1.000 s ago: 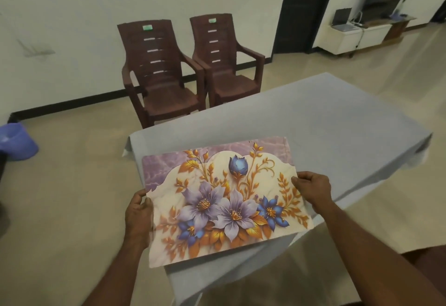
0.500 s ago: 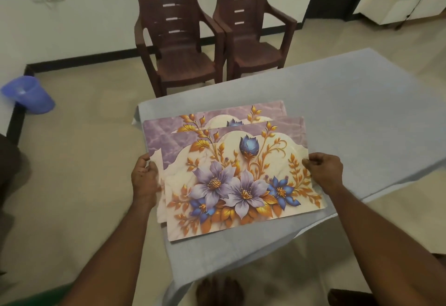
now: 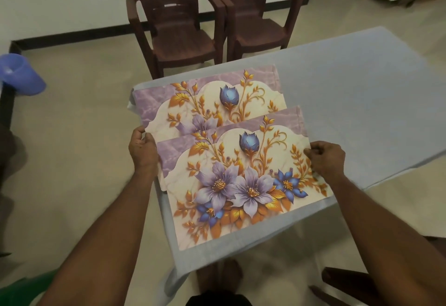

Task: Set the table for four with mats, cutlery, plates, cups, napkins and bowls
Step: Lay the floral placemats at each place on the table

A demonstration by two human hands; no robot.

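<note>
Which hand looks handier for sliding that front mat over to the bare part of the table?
Probably the right hand: it pinches the front mat's right edge, beside the bare tablecloth. The left hand holds the opposite edge.

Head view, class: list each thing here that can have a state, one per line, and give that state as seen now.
Near floral mat: held at both short edges, overlapping the far mat.
Far floral mat: flat on the table, near part covered.
Left hand: grips the near mat's left edge.
Right hand: pinches the near mat's right edge.
Grey tablecloth: spread over the table.
Two brown chairs: side by side, unoccupied.
</note>
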